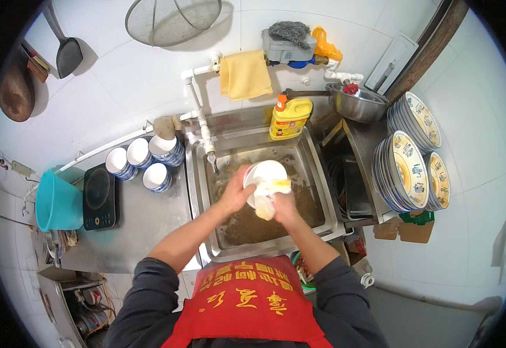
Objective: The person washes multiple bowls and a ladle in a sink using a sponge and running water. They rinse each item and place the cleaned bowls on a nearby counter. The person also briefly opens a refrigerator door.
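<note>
Above the stainless steel sink (pixel 231 254) I hold a white bowl (pixel 268 168), tilted so that its inside faces up at me. My left hand (pixel 237 191) grips the bowl's left rim, thumb over the edge. In my right hand (pixel 284 206) is a pale yellow and white cloth (pixel 265 202), pressed against the inside of the bowl and hanging over its lower edge. Murky brown water or residue covers the sink's bottom. A white pipe tap (pixel 211 158) reaches over the sink, up and left of my hands.
Stacked blue-and-white bowls (pixel 161 148), an induction cooker (pixel 99 195) and a turquoise bucket (pixel 59 202) stand on the left counter. A yellow detergent jug (pixel 291 119) rests at the sink's back edge. Patterned plates (pixel 403 172) and a steel pot (pixel 359 104) sit on the right shelf.
</note>
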Demonstrator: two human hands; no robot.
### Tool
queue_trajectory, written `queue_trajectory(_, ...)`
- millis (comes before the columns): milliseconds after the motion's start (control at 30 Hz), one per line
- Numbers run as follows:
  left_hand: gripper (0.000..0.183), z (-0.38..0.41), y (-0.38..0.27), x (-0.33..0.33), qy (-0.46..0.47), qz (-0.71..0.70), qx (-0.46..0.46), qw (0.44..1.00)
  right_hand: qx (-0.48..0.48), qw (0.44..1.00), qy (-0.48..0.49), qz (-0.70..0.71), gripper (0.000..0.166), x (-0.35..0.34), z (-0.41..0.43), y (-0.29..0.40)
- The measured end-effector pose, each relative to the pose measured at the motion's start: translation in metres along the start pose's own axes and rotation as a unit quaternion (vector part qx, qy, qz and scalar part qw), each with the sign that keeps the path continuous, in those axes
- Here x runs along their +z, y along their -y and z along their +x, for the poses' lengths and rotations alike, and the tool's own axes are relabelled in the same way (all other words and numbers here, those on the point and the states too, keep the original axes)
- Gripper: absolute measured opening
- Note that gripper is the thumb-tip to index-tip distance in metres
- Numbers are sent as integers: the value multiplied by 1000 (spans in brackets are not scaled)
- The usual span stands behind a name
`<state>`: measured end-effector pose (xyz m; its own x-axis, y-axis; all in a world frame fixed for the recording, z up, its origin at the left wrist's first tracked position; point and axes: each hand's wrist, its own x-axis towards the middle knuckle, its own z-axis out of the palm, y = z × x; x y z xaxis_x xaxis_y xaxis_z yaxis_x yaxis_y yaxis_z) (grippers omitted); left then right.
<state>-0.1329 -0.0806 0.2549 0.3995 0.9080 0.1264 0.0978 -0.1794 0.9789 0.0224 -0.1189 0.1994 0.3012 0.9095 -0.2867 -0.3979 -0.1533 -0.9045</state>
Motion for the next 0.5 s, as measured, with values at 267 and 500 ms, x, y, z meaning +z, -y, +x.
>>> queue_trajectory(267, 47, 13, -10, -8, 0, 111, 53, 992, 103, 981, -11, 167, 37, 14, 1, -8)
queue_trajectory(500, 58, 14, 15, -35, -58, 178, 144, 972, 341, 905, 216, 136, 34, -15, -15, -33)
